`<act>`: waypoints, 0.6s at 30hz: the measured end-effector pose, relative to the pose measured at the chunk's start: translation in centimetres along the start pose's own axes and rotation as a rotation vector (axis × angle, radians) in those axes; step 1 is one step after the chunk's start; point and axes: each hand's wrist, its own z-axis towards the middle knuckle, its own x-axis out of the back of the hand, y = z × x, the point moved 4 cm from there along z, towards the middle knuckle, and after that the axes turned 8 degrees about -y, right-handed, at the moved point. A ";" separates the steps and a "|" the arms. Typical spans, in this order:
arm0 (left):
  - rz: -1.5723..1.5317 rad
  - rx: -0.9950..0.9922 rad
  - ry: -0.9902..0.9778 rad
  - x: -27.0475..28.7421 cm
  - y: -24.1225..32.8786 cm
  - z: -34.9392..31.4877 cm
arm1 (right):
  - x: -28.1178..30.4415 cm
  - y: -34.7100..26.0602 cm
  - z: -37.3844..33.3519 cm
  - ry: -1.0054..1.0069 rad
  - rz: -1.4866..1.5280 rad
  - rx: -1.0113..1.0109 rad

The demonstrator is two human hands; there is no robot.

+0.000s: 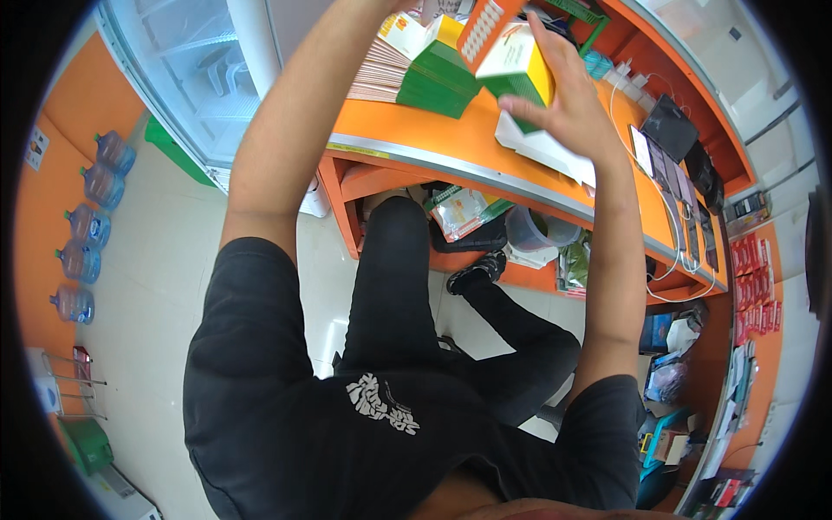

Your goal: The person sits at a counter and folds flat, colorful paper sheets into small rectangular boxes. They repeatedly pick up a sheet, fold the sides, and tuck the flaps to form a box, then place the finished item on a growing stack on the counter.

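Note:
My right hand [568,100] is at a white, yellow and green box [511,65] above the orange counter. Its thumb crosses the green front, while the fingers stretch along the yellow side. An orange packet with rows of pale dots [490,33] leans against that box's left side; what holds it up is hidden. Left of it stands a green and yellow box [439,74], beside a stack of thin card edges [379,71]. My left forearm [299,108] reaches up past the top edge, where the hand is nearly all cut off and its fingers cannot be seen.
The orange counter [412,124] has a metal-trimmed edge. White paper [542,152] lies under my right hand. Phones, cables and a black device [669,126] sit at the right. Below are a clear bucket [529,230] and bags. A glass-door fridge [204,82] and water bottles [84,230] stand left.

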 end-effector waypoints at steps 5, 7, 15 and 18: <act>0.304 0.247 0.339 12.1 -3.0 4.0 | -3.0 4.8 7.5 -0.118 -0.037 -0.032; 0.520 0.358 0.179 10.5 -2.9 2.8 | -5.7 7.7 9.3 -0.206 0.009 -0.039; 0.914 0.519 0.453 19.1 -10.0 -2.8 | -8.8 4.0 13.2 -0.494 0.109 -0.126; 1.046 0.643 0.284 20.3 -11.0 -4.8 | -10.6 2.1 14.8 -0.475 0.005 -0.191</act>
